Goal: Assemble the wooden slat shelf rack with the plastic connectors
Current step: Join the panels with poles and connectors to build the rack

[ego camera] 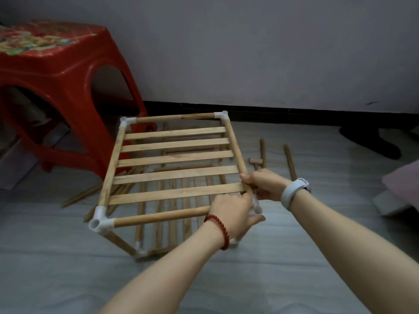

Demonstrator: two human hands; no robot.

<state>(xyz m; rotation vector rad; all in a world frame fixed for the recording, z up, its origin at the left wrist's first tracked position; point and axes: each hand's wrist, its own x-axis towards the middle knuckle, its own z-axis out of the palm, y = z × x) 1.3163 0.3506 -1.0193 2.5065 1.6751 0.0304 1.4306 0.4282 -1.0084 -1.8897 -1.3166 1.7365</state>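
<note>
I have both hands at the near right corner of the rack [172, 168], which stands on the floor [68, 268] in front of the red plastic stool [59, 82]. My left hand [231, 215] is curled round the right end of the front rod [158, 217], just where it meets the corner connector [257, 208], and my right hand [264, 183] grips the right side rail [235, 148] a little above that same joint, fingers wrapped over the wood. The connector is mostly hidden under my fingers, so I cannot tell whether either rod is fully seated in it. The top tier looks complete otherwise: five flat slats span the two side rails, and white connectors show at the near left [99, 220] and both far corners. A lower tier shows beneath, and loose dowels [290, 162] and a small wooden mallet [256, 161] lie on the floor to the right. My worry is this corner: if I push the rod in at an angle, it could jam or split the plastic socket. Squeezing too hard here could also rack the frame and work the opposite joints loose. The slats may slip out if the side rails spread apart. A pinched finger between rod and connector is possible too.
</note>
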